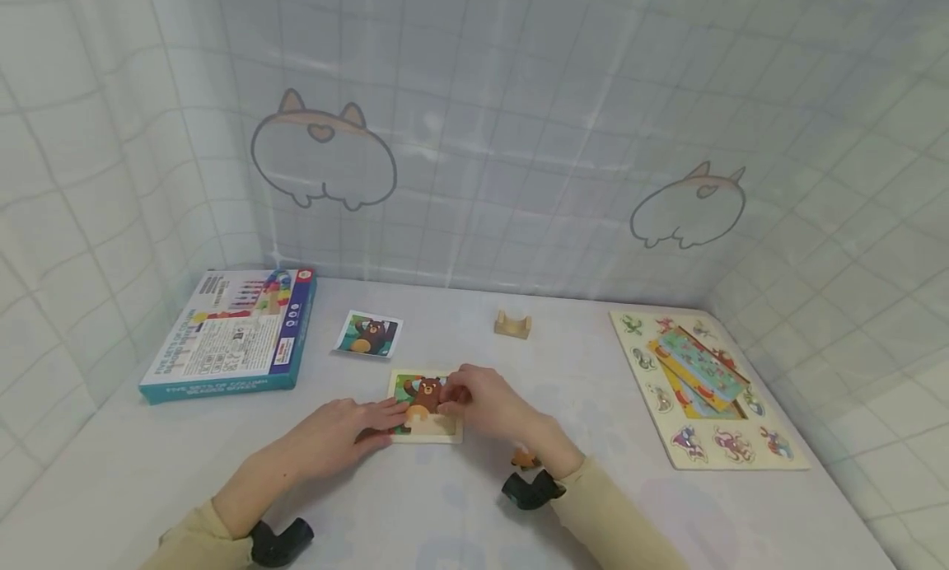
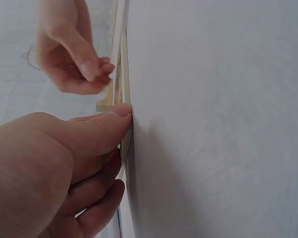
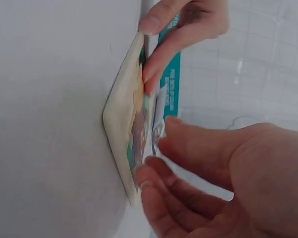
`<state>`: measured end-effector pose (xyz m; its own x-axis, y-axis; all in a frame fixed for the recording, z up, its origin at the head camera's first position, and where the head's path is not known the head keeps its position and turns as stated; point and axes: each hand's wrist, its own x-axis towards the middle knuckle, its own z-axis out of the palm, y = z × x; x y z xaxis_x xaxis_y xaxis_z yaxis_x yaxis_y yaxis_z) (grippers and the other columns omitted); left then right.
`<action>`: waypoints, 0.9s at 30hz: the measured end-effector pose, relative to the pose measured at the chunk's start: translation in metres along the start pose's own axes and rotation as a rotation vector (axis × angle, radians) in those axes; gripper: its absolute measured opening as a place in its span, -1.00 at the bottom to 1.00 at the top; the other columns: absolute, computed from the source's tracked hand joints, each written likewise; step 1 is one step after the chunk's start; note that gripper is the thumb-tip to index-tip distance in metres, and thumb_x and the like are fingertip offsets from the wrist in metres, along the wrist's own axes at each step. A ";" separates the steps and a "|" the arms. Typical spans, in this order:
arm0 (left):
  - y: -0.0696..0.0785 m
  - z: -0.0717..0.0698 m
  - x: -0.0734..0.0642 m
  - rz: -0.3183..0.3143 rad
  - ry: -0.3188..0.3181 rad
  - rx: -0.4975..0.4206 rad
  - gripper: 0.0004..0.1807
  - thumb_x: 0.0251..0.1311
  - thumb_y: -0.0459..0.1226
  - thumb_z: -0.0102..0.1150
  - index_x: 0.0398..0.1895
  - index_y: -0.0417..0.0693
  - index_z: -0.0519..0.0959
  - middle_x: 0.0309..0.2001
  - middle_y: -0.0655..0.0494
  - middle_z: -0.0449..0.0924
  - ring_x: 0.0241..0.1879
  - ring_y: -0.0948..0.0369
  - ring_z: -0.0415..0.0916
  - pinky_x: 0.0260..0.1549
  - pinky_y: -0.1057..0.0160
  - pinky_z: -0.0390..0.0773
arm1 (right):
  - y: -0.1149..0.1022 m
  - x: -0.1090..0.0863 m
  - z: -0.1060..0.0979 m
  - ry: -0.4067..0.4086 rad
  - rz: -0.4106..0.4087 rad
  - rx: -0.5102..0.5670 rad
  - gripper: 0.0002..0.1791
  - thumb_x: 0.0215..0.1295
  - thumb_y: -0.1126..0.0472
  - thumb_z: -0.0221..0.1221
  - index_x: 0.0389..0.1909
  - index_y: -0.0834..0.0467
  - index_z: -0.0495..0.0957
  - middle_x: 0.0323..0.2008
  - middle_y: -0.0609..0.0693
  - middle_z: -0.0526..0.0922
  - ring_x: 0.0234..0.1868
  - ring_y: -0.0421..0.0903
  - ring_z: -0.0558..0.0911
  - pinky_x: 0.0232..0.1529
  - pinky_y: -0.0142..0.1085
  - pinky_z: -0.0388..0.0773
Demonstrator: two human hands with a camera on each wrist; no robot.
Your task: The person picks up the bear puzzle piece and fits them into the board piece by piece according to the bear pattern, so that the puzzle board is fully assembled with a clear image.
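Observation:
A square wooden bear puzzle board (image 1: 426,439) lies flat in front of me, with picture pieces in its upper part and pale bare wood low down. My left hand (image 1: 334,434) rests at its left side, fingers reaching over the picture and thumb at the edge. Over the board's right part hovers my right hand (image 1: 485,401), its fingers loosely bent; in the right wrist view the thumb and fingertips stand slightly apart and no piece shows between them. An orange puzzle piece (image 1: 525,458) lies by the right wrist, partly covered.
A bear picture card (image 1: 368,335) lies behind the board, left of a small wooden holder (image 1: 513,325). A flat toy box (image 1: 230,331) stands at the left. At the right, a larger puzzle board (image 1: 700,442) bears colourful cards (image 1: 704,368).

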<state>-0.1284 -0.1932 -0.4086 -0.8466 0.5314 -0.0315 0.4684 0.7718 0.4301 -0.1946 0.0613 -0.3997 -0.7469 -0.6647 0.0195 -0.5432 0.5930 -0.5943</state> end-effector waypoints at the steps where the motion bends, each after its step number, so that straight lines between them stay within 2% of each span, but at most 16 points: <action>1: 0.000 0.000 0.000 0.003 0.000 0.001 -0.57 0.36 -0.09 0.21 0.26 0.11 0.59 0.29 0.08 0.54 0.19 -0.03 0.57 0.10 -0.15 0.57 | 0.001 -0.002 -0.003 -0.003 -0.008 0.008 -0.92 0.33 0.18 0.31 -0.27 0.11 0.67 -0.38 -0.15 0.55 -0.37 -0.26 0.49 -0.36 -0.45 0.48; 8: 0.002 0.000 -0.001 -0.031 -0.008 -0.003 -0.57 0.35 -0.08 0.22 0.26 0.15 0.59 0.31 0.12 0.53 0.23 -0.03 0.54 0.10 -0.12 0.57 | 0.024 -0.027 -0.017 0.017 -0.075 0.053 -0.82 0.33 0.14 0.31 -0.14 0.14 0.68 -0.31 -0.16 0.57 -0.26 -0.25 0.52 -0.17 -0.37 0.57; 13: 0.003 -0.001 -0.001 -0.020 0.007 -0.006 -0.58 0.34 -0.09 0.23 0.24 0.14 0.60 0.29 0.14 0.54 0.24 -0.03 0.53 0.08 -0.10 0.57 | 0.041 -0.051 -0.028 0.057 -0.083 0.080 -0.74 0.30 0.08 0.34 -0.09 0.13 0.67 -0.26 -0.19 0.60 -0.21 -0.23 0.56 -0.09 -0.28 0.62; 17: 0.002 0.000 -0.001 -0.005 0.017 -0.007 -0.59 0.34 -0.10 0.23 0.24 0.12 0.61 0.28 0.13 0.55 0.23 -0.02 0.54 0.07 -0.11 0.57 | 0.056 -0.068 -0.034 0.056 -0.071 0.096 -0.74 0.26 0.05 0.37 -0.11 0.08 0.67 -0.24 -0.15 0.63 -0.18 -0.15 0.59 -0.06 -0.23 0.63; 20: 0.002 0.000 -0.001 -0.001 0.020 -0.005 -0.59 0.34 -0.11 0.23 0.24 0.11 0.61 0.28 0.13 0.55 0.24 -0.02 0.53 0.08 -0.12 0.57 | 0.067 -0.078 -0.036 0.052 -0.075 0.095 -0.73 0.22 0.01 0.39 -0.13 0.04 0.67 -0.23 -0.13 0.64 -0.17 -0.13 0.60 -0.06 -0.27 0.62; 27: 0.000 0.002 0.000 -0.023 0.021 -0.011 -0.59 0.34 -0.11 0.23 0.24 0.11 0.60 0.29 0.12 0.54 0.23 -0.03 0.53 0.09 -0.11 0.57 | 0.084 -0.093 -0.037 0.070 -0.142 0.127 -0.71 0.19 -0.01 0.41 -0.14 0.02 0.67 -0.22 -0.12 0.65 -0.17 -0.12 0.59 -0.08 -0.28 0.60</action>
<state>-0.1278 -0.1925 -0.4101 -0.8625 0.5056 -0.0225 0.4458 0.7800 0.4392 -0.1857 0.1898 -0.4217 -0.6937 -0.7015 0.1633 -0.5955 0.4311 -0.6779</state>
